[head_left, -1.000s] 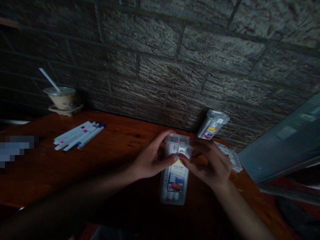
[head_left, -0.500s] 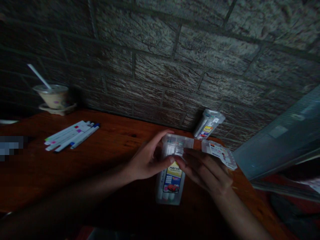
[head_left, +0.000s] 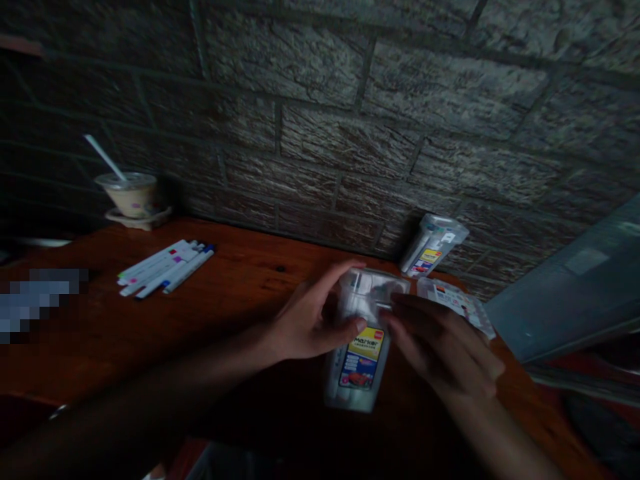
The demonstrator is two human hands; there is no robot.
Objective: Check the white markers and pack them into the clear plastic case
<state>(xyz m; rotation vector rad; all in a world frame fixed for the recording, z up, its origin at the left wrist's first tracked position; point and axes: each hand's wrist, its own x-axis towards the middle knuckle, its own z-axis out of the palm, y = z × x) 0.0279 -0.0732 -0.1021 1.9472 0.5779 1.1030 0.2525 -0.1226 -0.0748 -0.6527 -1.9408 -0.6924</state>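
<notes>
A clear plastic marker case [head_left: 361, 360] with a yellow label lies on the wooden table [head_left: 240, 293], its top end toward the brick wall. My left hand [head_left: 315, 320] is wrapped round the case's upper left side, thumb on its front. My right hand [head_left: 443, 343] rests at the case's upper right, fingers curled at the flipped-up lid [head_left: 383, 288]. Whether those fingers pinch anything is hidden in the dark.
A second marker case [head_left: 434, 247] leans on the wall behind. A flat printed pack [head_left: 457, 303] lies to its right. Several loose markers [head_left: 165, 267] lie at left, a cup with a spoon [head_left: 129, 193] beyond them. A grey slanted panel [head_left: 575, 287] stands at right.
The case's lid has swung up and open toward the wall. My right hand has slid slightly right and down along the case; my left hand keeps its hold.
</notes>
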